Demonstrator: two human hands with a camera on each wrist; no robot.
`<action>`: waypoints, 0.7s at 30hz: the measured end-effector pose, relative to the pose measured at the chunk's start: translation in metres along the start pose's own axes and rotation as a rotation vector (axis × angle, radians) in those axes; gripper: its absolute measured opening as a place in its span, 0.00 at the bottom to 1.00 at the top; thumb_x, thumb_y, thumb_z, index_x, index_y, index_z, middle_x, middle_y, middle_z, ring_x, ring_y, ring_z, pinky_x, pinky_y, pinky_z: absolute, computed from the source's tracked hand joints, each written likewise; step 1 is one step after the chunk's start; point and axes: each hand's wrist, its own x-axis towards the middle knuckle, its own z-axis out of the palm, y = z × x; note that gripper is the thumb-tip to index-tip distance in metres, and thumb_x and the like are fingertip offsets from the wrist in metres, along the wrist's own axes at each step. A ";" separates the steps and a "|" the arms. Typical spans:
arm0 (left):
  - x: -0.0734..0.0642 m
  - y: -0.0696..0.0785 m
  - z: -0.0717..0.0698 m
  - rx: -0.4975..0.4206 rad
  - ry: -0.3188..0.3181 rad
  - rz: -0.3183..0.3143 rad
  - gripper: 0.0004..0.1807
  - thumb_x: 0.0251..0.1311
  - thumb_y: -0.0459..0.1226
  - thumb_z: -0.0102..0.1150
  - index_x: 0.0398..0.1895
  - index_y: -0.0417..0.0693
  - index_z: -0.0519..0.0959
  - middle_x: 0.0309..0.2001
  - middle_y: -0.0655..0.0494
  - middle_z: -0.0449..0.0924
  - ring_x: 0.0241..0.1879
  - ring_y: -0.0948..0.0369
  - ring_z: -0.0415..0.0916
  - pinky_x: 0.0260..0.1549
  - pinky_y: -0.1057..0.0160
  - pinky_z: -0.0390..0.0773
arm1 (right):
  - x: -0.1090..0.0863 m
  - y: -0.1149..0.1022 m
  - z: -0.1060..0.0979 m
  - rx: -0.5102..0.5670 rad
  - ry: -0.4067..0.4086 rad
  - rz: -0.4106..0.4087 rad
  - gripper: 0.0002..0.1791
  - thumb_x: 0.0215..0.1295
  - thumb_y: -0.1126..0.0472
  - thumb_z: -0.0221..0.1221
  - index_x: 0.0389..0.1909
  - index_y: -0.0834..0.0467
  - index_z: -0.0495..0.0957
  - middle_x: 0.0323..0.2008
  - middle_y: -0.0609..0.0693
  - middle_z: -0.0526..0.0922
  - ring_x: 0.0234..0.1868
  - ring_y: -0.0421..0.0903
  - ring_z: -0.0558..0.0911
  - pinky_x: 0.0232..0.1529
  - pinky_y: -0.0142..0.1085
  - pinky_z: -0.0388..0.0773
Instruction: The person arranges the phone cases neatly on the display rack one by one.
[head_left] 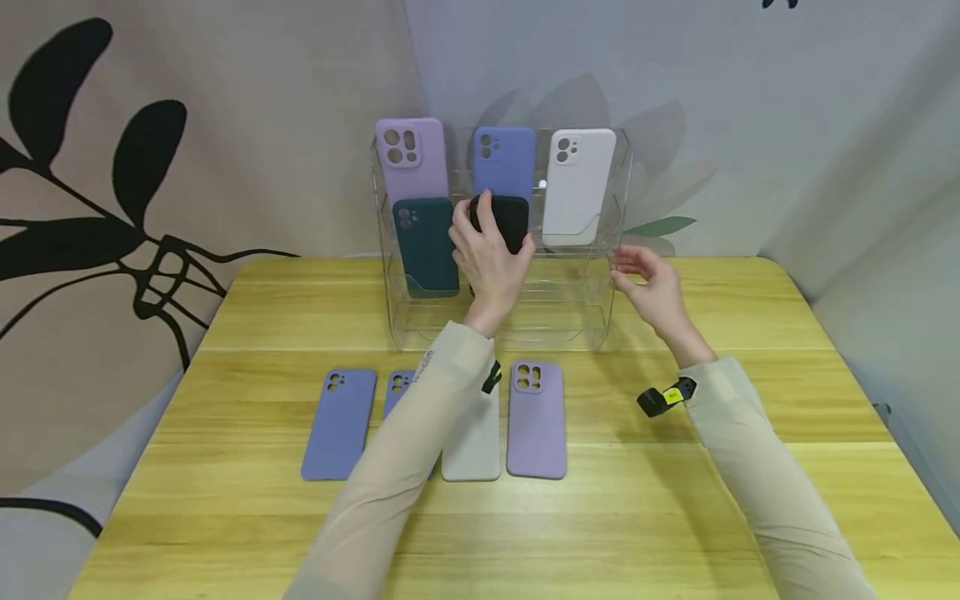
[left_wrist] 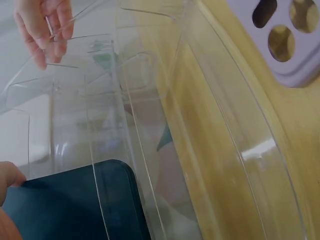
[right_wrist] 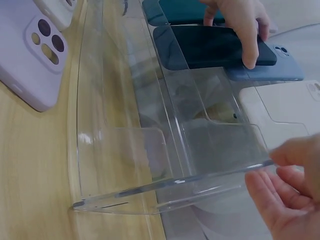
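Observation:
My left hand (head_left: 487, 267) grips a dark phone case (head_left: 513, 218) by its sides, in the middle of the second tier of a clear display rack (head_left: 562, 333). It looks black from the head and dark teal in the left wrist view, where its corner (left_wrist: 117, 185) sits behind a transparent front lip. Beside it on the left leans a dark green case (head_left: 425, 250). A blue case (head_left: 504, 162) stands behind, partly covered. At the rack's right side, my right hand (head_left: 651, 287) pinches the edge of the side panel (right_wrist: 200, 180) between thumb and fingers.
On the upper tier stand a purple case (head_left: 412, 179) and a white case (head_left: 577, 192). Along the wooden table (head_left: 637, 517) lie a blue case (head_left: 337, 433), another blue one (head_left: 397, 383) mostly under my left sleeve, a pale case (head_left: 472, 454) and a purple case (head_left: 536, 433).

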 end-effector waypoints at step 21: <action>-0.004 0.006 -0.004 0.053 -0.104 -0.019 0.41 0.56 0.47 0.62 0.69 0.47 0.54 0.66 0.39 0.47 0.61 0.46 0.52 0.46 0.49 0.68 | -0.001 0.000 -0.001 -0.085 -0.028 0.043 0.23 0.58 0.76 0.57 0.56 0.70 0.70 0.50 0.65 0.76 0.46 0.46 0.75 0.42 0.19 0.72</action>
